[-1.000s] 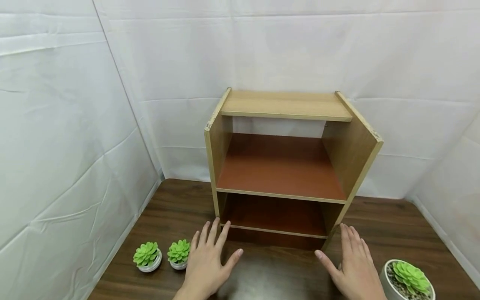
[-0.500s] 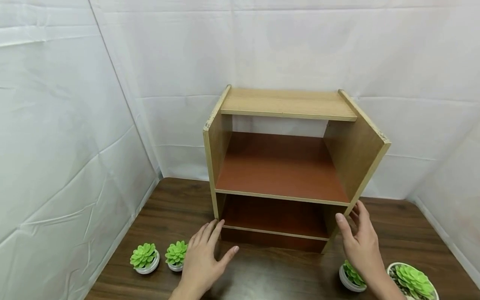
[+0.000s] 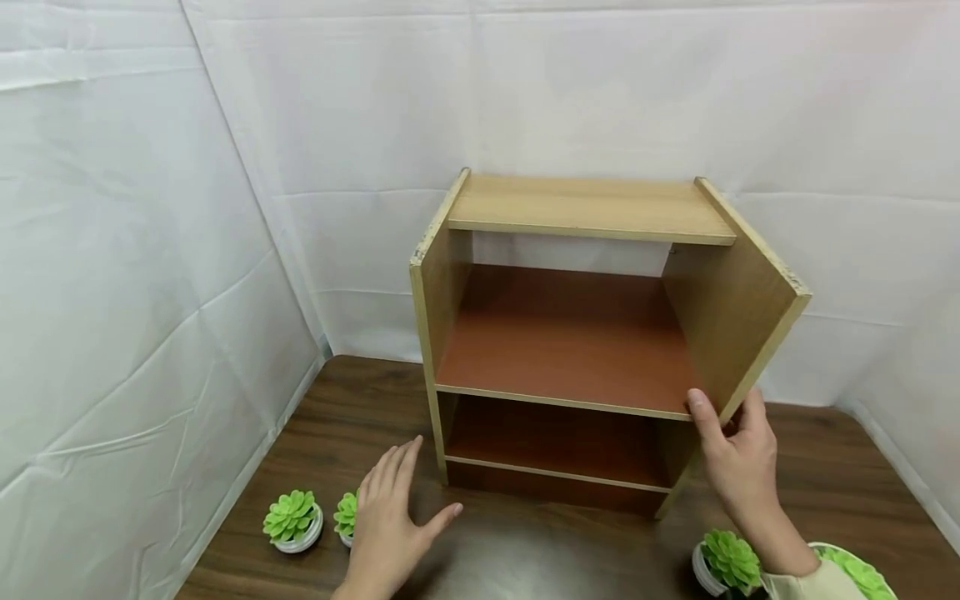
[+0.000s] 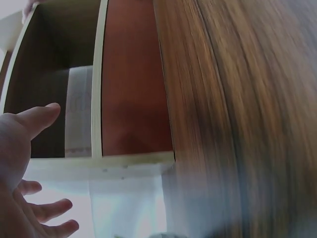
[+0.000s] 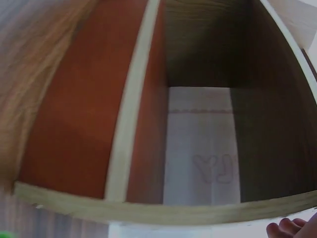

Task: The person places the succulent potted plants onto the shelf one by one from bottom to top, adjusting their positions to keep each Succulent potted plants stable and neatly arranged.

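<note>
A light-wood shelf unit (image 3: 562, 342) with reddish-brown boards stands upright on the table, its front facing me. My right hand (image 3: 738, 454) grips the front edge of its right side panel, thumb on the inner face and fingers round the outside. Only a few fingertips of that hand (image 5: 292, 227) show in the right wrist view. Left of the unit, my left hand (image 3: 386, 521) hovers apart from it, fingers extended and thumb spread. The left wrist view has the same hand (image 4: 15, 163) near the unit's side panel, holding nothing.
A small potted succulent (image 3: 294, 521) stands at the left on the dark wooden table (image 3: 360, 408); another (image 3: 347, 515) is partly behind my left hand. Two more, a small succulent (image 3: 727, 560) and a larger one (image 3: 855, 571), sit at the lower right by my right forearm. White cloth (image 3: 585, 92) surrounds the table.
My right hand has risen and taken hold of the shelf unit's right panel. The unit's right side has swung rightward and toward me. My left hand has drawn slightly away to the left.
</note>
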The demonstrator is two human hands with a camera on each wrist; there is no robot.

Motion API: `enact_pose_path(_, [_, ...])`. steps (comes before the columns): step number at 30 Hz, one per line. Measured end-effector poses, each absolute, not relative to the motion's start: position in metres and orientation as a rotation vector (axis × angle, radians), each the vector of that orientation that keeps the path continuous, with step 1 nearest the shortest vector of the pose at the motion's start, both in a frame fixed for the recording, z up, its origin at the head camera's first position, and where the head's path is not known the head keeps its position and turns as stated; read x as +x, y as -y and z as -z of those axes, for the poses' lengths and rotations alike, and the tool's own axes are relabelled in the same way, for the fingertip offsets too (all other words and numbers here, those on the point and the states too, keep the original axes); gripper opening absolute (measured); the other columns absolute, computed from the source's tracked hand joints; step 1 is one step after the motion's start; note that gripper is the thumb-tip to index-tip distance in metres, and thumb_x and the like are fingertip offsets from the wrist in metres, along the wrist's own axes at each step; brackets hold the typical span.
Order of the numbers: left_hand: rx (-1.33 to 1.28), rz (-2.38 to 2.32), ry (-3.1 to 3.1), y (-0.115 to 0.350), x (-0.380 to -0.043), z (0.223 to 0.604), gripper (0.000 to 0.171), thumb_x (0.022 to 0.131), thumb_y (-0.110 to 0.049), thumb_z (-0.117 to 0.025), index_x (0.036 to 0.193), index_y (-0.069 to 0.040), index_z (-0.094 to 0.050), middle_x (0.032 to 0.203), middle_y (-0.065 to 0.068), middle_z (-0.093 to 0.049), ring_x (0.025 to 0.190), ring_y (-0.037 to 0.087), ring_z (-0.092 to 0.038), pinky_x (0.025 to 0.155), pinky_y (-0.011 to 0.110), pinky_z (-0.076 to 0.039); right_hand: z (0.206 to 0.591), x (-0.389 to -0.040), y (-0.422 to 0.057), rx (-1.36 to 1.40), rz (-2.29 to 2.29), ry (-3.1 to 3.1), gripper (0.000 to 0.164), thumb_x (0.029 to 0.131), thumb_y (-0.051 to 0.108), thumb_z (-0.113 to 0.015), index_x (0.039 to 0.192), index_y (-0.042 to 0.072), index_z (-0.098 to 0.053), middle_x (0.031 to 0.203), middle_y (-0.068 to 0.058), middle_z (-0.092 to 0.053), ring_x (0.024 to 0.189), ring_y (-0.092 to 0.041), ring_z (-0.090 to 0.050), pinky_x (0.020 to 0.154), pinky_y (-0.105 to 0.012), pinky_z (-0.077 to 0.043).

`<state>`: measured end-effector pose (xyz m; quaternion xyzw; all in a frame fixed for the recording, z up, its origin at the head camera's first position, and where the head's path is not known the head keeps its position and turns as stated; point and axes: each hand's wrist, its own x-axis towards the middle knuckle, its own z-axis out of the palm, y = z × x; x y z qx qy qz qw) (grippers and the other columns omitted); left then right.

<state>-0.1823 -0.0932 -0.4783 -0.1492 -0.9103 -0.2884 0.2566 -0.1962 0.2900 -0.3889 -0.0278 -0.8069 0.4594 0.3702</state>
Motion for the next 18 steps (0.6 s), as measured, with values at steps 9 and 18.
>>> enact_pose_path(9, [-0.358, 0.885, 2.425, 0.114, -0.181, 0.482, 0.094, 0.069, -0.042, -0.088, 0.146, -0.009, -0.045, 0.139, 0.018, -0.049, 0.130, 0.038, -0.040, 0.100, 0.062, -0.030, 0.383, -0.204, -0.283, -0.102, -1.276, 2.025, 0.024, 0.103, 0.020, -0.051, 0.108, 0.000, -0.061, 0.078, 0.010, -0.061, 0.075, -0.007, -0.055, 0.068, -0.018, -0.039])
enact_pose_path(18, [-0.246, 0.907, 2.525, 0.118, -0.173, 0.483, 0.104, 0.067, -0.039, -0.091, 0.150, -0.008, -0.037, 0.144, 0.017, -0.041, 0.135, 0.038, -0.033, 0.100, 0.066, -0.028, 0.384, -0.205, -0.283, -0.135, -1.329, 2.031, 0.023, 0.103, 0.023, -0.050, 0.108, 0.003, -0.061, 0.078, 0.010, -0.063, 0.074, -0.007, -0.057, 0.068, -0.018, -0.041])
